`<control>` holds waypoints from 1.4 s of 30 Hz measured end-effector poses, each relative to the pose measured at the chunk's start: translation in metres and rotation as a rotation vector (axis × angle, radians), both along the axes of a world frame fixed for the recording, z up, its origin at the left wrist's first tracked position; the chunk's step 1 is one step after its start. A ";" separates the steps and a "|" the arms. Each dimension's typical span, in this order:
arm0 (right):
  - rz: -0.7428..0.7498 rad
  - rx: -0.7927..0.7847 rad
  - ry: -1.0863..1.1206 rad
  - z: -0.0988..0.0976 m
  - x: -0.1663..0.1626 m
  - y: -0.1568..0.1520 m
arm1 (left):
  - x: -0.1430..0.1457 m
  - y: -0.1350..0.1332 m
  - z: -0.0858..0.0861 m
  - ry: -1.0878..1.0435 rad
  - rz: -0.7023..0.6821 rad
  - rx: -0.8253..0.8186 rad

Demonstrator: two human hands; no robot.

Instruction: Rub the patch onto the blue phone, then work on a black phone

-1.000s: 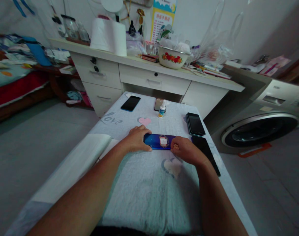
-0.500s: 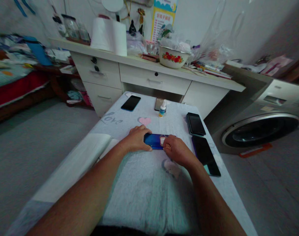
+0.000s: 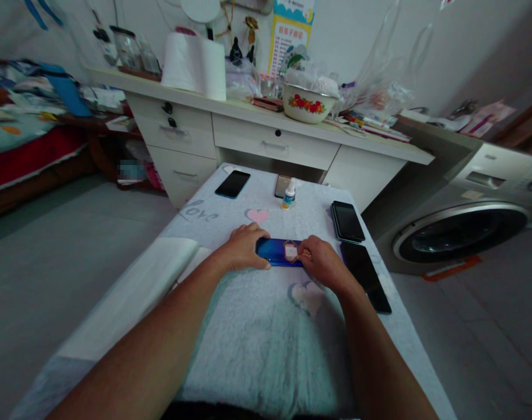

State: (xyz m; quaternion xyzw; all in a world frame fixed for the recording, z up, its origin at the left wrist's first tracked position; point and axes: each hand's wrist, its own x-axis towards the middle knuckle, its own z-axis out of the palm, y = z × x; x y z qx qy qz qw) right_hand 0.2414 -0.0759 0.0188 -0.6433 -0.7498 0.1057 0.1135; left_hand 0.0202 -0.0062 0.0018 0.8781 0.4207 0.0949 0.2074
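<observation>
A shiny blue phone lies flat across the middle of the cloth-covered table, a pale square patch with an ornate edge on its upper face. My left hand grips the phone's left end between thumb and fingers. Over the right end, just beside the patch, my right hand is closed with its fingers curled; what they pinch, if anything, is hidden. Beyond the phone stands a small spray bottle with a white top.
Other phones lie around: one at the far left, one behind the bottle, a dark stack and a larger black device at right. A white roll lies along the left edge. Behind are a desk and a washing machine.
My right hand has slid a little to the right along the phone, uncovering more of the pale patch. My left hand and the phone stay in place.
</observation>
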 end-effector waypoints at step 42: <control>-0.200 0.086 -0.111 -0.009 -0.006 0.026 | 0.000 0.001 -0.002 -0.022 0.000 0.006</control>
